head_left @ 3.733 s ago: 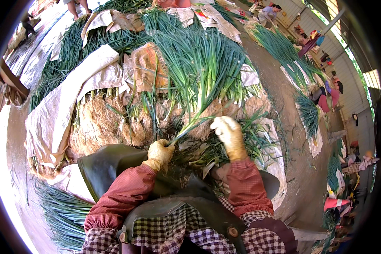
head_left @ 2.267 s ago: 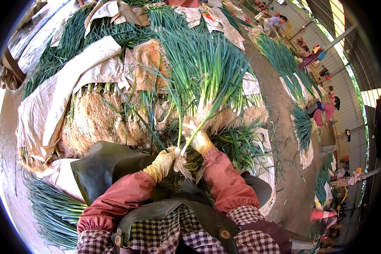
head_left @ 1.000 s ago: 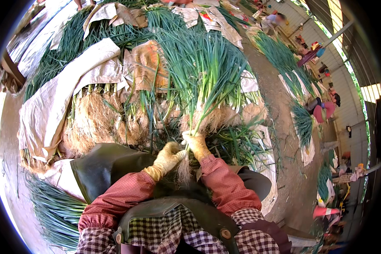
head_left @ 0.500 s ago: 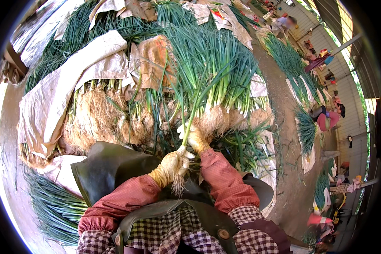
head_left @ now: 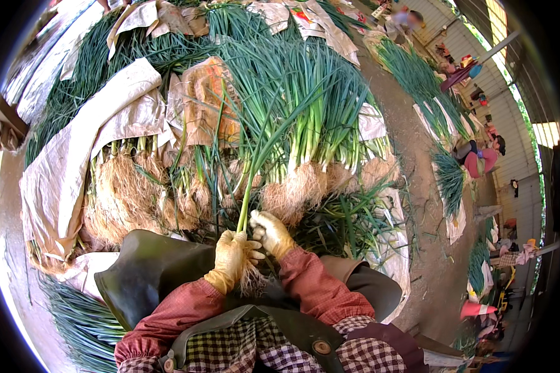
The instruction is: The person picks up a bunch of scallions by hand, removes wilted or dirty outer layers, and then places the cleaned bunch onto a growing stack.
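- Left hand (head_left: 230, 260), in a pale yellow glove, is clamped round the lower end of a green onion (head_left: 245, 202); can't really tell if that's one stalk or two
- That onion is right over the lap, tilted a bit, leaves pointing up and away, stringy roots (head_left: 251, 280) hanging out below the fist
- Right hand (head_left: 272, 233), same kind of glove, is just beside the stalk with its fingers curled in; can't tell if it's pinching anything
- Dark apron (head_left: 162, 267) over the knees, red sleeves (head_left: 320, 283) on both forearms
- Big onion pile (head_left: 317, 118) straight ahead, roots facing the person
- Pale cloth (head_left: 74, 161) draped over its left part, loose leaves (head_left: 342, 224) lying to the right
- More onions (head_left: 84, 323) at lower left, plus a co-worker (head_left: 479, 161) bent over way off right
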Available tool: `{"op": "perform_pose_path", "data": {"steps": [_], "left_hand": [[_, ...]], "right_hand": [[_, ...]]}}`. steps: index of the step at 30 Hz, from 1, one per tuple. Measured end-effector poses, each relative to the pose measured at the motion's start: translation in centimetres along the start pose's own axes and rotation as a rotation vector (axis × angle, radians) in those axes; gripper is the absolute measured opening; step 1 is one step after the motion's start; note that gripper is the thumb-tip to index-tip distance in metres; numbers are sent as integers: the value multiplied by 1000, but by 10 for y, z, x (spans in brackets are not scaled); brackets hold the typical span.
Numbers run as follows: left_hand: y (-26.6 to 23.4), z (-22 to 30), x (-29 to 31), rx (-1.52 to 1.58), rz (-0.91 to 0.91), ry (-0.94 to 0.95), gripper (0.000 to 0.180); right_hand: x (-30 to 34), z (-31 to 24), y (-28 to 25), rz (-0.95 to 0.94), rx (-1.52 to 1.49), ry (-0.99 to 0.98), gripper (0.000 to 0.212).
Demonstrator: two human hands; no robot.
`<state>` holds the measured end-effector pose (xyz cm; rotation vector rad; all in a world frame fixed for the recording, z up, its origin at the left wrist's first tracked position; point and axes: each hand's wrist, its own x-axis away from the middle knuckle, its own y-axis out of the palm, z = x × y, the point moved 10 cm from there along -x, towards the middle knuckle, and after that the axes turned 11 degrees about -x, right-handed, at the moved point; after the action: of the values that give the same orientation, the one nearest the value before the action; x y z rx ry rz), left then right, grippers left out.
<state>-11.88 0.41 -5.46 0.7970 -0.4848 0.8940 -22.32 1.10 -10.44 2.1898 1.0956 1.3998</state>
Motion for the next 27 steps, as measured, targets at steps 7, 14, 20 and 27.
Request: {"op": "perform_pose_path", "data": {"steps": [7,14,20,27], "left_hand": [[-11,-5,-15,-66,70,27,11],[-9,-14,-24,117,53,91,12],[20,-11,-10,-112,-183,-191,18],[32,-1,-9,-60,-199,-97,12]], "right_hand": [[9,-15,30,-124,333,7,37],[-15,-34,-11,64,323,-244,28],[16,-101,73,276,1998,-756,53],[38,-290,-93,932,1547,-908,40]]}}
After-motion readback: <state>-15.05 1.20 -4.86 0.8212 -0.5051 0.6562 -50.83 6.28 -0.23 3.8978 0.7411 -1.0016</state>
